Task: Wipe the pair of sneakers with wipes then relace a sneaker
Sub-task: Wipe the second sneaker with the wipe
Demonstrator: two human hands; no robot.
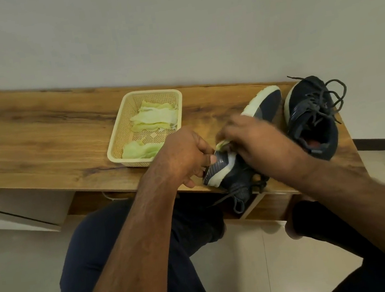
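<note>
A dark navy sneaker [262, 105] with a white sole lies on its side on the wooden table [36, 133], heel toward me. My left hand [183, 157] grips its heel. My right hand [252, 137], blurred, holds a pale green wipe [222, 144] against the sneaker's side. The second sneaker [310, 114] stands upright to the right, its dark laces loose. The near sneaker's laces hang over the table's front edge.
A cream plastic basket [121, 141] with several pale green wipes sits left of the sneakers. A white wall runs behind the table. The second sneaker is near the table's right end. My knees in dark trousers are below the table edge.
</note>
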